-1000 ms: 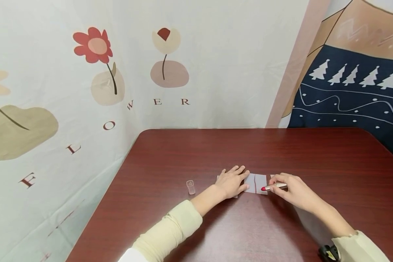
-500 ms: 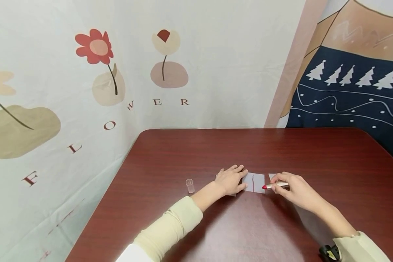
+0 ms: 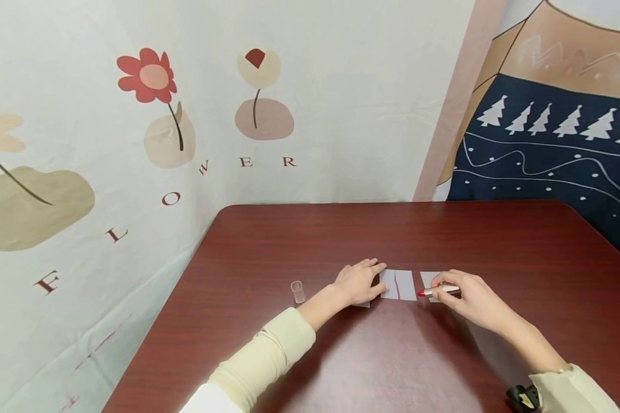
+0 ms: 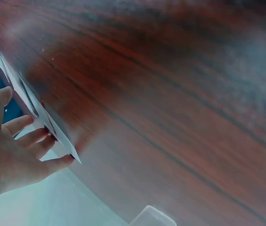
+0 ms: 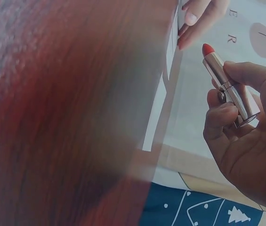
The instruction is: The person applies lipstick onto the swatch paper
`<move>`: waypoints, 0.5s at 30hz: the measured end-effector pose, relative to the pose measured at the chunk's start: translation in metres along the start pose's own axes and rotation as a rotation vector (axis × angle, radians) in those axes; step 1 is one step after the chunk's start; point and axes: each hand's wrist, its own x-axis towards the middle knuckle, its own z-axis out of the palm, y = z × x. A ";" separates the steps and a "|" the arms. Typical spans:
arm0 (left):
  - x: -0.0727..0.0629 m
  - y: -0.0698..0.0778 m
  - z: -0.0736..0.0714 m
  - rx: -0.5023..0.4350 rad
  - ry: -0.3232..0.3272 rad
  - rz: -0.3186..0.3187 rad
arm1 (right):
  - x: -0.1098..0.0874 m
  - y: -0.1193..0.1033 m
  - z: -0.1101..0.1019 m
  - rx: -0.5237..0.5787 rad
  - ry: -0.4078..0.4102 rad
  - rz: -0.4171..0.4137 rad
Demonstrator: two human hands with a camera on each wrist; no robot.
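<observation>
In the head view my right hand [image 3: 467,298] holds a red lipstick [image 3: 444,291] in a metallic case, its red tip pointing left. The right wrist view shows thumb and fingers around the case [image 5: 240,101]. A white paper piece [image 3: 407,284] with one dark red wavy line lies between my hands. My left hand [image 3: 357,284] rests with spread fingers over another paper piece [image 3: 364,305], mostly hidden beneath it, with fingertips at the lined piece's left edge. Behind the lipstick lies a third paper piece [image 3: 430,279], partly covered by my right hand.
A clear lipstick cap [image 3: 298,291] lies on the dark red wooden table [image 3: 310,235] left of my left hand. A printed curtain [image 3: 361,103] with flowers and letters hangs behind the table, with a dark blue tree pattern [image 3: 547,149] at the right.
My right hand has drawn the lipstick slightly right, its tip passing from over the lined paper's right edge to the gap beside it. The left hand stays on the papers; the head view shifts slightly.
</observation>
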 end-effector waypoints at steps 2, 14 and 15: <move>-0.001 -0.001 -0.001 -0.013 0.009 0.002 | -0.001 0.000 -0.001 -0.005 0.005 0.003; 0.006 0.006 -0.007 -0.021 0.299 0.176 | -0.006 0.009 -0.021 -0.066 0.020 0.052; 0.007 0.009 -0.007 -0.026 0.298 0.187 | -0.006 0.011 -0.023 -0.076 0.030 0.050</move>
